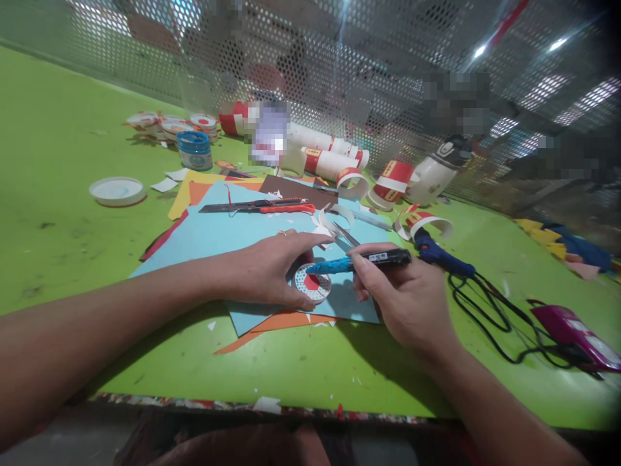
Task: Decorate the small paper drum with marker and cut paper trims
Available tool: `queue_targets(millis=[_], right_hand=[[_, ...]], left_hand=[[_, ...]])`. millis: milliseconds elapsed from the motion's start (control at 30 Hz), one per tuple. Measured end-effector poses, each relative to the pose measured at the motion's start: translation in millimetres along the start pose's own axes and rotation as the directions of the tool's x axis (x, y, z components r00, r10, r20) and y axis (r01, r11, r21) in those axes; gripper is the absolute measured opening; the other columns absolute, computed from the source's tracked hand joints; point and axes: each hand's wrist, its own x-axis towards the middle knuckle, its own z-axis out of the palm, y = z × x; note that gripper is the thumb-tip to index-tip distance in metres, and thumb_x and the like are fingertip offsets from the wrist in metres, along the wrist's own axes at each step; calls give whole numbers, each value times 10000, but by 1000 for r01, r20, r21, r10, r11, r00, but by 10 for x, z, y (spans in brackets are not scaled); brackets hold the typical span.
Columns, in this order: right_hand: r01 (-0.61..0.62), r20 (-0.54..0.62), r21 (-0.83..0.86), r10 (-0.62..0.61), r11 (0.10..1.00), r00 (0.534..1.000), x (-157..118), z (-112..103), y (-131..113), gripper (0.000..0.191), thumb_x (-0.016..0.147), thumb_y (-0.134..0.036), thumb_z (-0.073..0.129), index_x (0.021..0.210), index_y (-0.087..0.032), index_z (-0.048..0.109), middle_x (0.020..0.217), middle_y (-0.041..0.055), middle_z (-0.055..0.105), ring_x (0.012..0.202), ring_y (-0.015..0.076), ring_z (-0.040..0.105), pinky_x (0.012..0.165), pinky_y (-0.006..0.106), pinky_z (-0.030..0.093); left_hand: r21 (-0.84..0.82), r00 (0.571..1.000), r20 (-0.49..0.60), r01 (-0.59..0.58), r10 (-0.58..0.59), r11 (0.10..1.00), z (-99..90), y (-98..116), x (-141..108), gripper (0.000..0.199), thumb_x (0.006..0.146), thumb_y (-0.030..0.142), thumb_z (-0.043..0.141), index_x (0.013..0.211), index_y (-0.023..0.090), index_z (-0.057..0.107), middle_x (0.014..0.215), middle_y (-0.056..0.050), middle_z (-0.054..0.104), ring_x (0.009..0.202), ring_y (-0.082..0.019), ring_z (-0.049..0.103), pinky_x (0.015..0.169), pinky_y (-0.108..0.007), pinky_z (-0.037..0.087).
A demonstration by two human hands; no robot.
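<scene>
My left hand curls its thumb and fingers round a small white disc that has a red centre and blue dots. The disc rests on light blue paper. In my right hand is a marker pen, its front part smeared blue, with the tip touching the upper left of the disc. Just behind the hands lie scissors, their blades partly hidden.
A cutter knife lies on the paper stack. An open blue paint jar and its lid stand at the back left. Paper cups are behind; a glue gun with cable is at the right.
</scene>
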Motion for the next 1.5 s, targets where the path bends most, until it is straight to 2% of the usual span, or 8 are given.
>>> queue_targets(millis=[200,467,600,767,1133,1500], right_hand=[[115,-4,-100,-116,988,993,9,10,-1,105,841,-265,656,803,-171,687,548,-42,589,474,104,534,502,248,471],[18,-136,-5,-19,1000,990,4,9,-24,120,832,-291,670,768,-189,677,476,-56,563,403,101,522,385,214,446],[40,-118,-40,-45,998,992,3,7,-28,107,822,-266,669,751,-185,672,497,-51,573,436,101,536,426,220,476],[45,-108,-52,-50,998,993,1,11,-3,106,824,-263,666,764,-177,670,525,-49,577,456,95,526,444,220,450],[20,-79,18,-19,1000,997,0,21,19,106,834,-264,666,789,-168,661,540,-48,581,461,93,530,452,219,463],[3,-79,-25,-5,1000,997,-3,21,8,135,830,-290,677,777,-166,658,523,-51,588,446,84,544,445,195,466]], left_hand=[[-2,1000,10,1,-1,1000,-10,17,0,854,705,363,704,1457,159,354,1053,-90,629,987,-260,556,846,-367,445],[14,1000,-11,6,-5,1000,5,20,-9,841,705,376,712,1449,183,371,1063,-76,620,983,-240,560,858,-348,443],[4,1000,-2,8,-8,1000,1,19,-4,851,691,355,710,1450,174,371,1062,-80,622,992,-250,554,854,-350,438],[-3,1000,-8,-1,1,1000,-2,17,-2,842,700,377,703,1447,165,379,1042,-87,621,977,-252,555,844,-354,437],[-12,1000,6,1,-1,1000,-8,24,-4,861,699,378,703,1456,148,364,1059,-96,613,979,-255,550,856,-367,440],[-10,1000,-1,3,-3,1000,0,9,-4,847,711,387,705,1453,157,367,1069,-96,607,985,-250,552,859,-360,441]])
